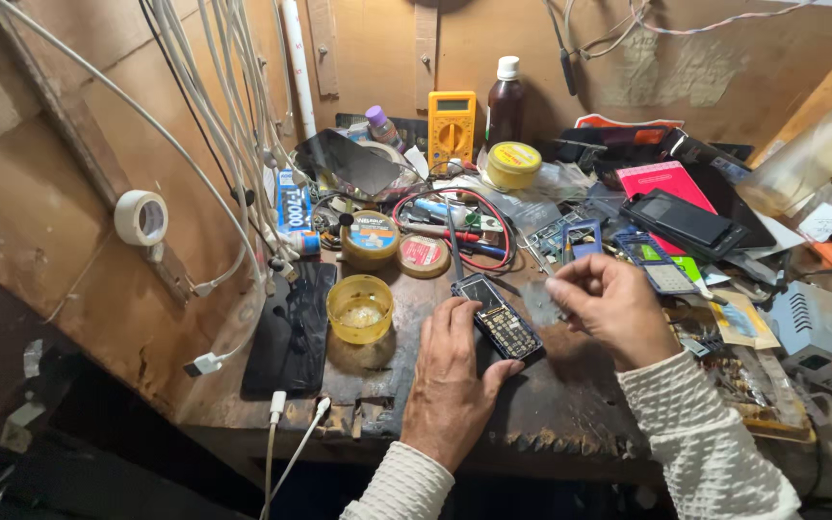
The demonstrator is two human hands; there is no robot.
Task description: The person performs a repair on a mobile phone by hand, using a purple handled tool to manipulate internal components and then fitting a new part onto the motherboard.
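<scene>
Item: opened keypad phone (496,319), back cover off, circuit board exposed; lies flat and slantwise on the worn wooden counter (570,414), just in front of the person; judged light, rigid and thin, the bare board fragile and best not pressed; safest hold looks to be along the long plastic edges, clear of the components.

Left hand (452,380): rests palm-down on the counter, fingers spread loosely, fingertips touching the phone's near edge and steadying it; grasps nothing.

Right hand (609,306): raised just right of the phone, thumb and fingers pinched on a small thin greyish piece (540,303), possibly a metal shield or film; its exact kind cannot be told; judged very light, easily bent or dropped.

Surroundings: yellow plastic tub (360,308) to the left of the phone; black smartphone (292,325) lying flat beyond it; yellow multimeter (452,126) standing against the back wall; brown bottle (505,102) beside it; red and black probe leads (493,226) coiled behind the phone; roll of white tape (141,218) on the left wall; white cables (233,125) hanging there.
</scene>
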